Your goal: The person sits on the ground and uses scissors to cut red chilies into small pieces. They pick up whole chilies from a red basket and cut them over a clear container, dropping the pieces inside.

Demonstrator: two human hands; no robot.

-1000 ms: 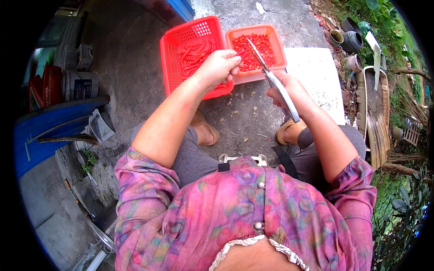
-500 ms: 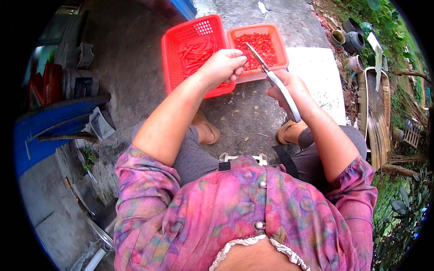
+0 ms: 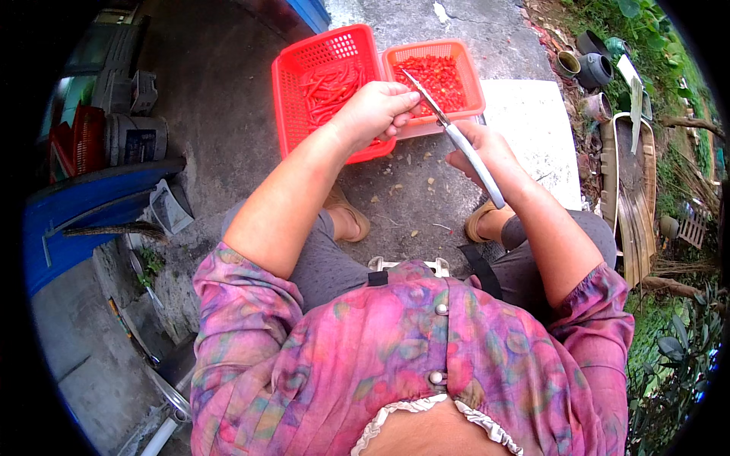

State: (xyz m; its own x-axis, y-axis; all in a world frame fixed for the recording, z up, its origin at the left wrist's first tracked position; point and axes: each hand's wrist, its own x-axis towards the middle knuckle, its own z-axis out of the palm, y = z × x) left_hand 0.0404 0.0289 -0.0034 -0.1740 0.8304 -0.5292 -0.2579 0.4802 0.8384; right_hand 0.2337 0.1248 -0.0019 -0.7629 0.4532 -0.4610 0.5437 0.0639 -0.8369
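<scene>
My right hand (image 3: 487,152) is closed around the pale grey handle of a pair of scissors (image 3: 432,99). Their blades point up and left, over the near side of a smaller orange-red basket (image 3: 477,95) that holds cut red chili pieces (image 3: 437,72). Beside the blades, my left hand (image 3: 380,112) is closed in a pinch, thumb and fingers pressed together. What it grips is too small and hidden to make out. Under and behind that hand stands a larger red basket (image 3: 283,99) with whole long red chilies (image 3: 331,87) in it.
A white board (image 3: 532,137) lies right of the baskets. My sandaled feet (image 3: 348,216) rest on the concrete floor (image 3: 403,194) below my hands. Several pots (image 3: 595,70) and a long trough (image 3: 630,167) line the planted right edge. Leftward are a bucket (image 3: 137,140) and a blue panel (image 3: 91,213).
The scissors have turned slightly, their tip shifting left, and the handle looks narrower. My left hand has moved very slightly right. The baskets stay in place.
</scene>
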